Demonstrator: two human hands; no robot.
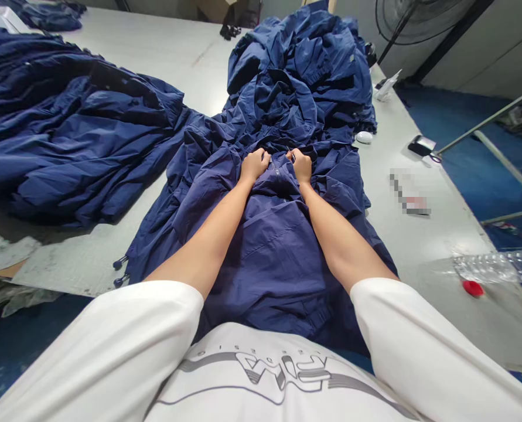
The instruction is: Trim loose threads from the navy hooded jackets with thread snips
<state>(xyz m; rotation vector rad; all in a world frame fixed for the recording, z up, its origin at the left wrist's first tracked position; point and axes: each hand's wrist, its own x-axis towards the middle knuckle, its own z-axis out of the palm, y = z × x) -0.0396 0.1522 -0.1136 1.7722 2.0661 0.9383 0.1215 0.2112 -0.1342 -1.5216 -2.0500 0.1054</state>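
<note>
Left hand [255, 164] and right hand [301, 166] gripping a navy garment [272, 246]

On my head feed I see both hands curled tight on the cloth, slightly apart, with a strip of fabric between them. I can't make out exactly which part they hold. The garment lies rumpled on the white table [155, 41], reaching back toward the white shirt [252, 404]. I spot two cord toggles [119, 282] sticking out at the left. Just beyond the hands sits a heap of navy clothing [304, 53]; a second pile [76, 140] lies to the left. On my right, a clear plastic bottle [498, 266] lies near a small red item [473, 288].
</note>
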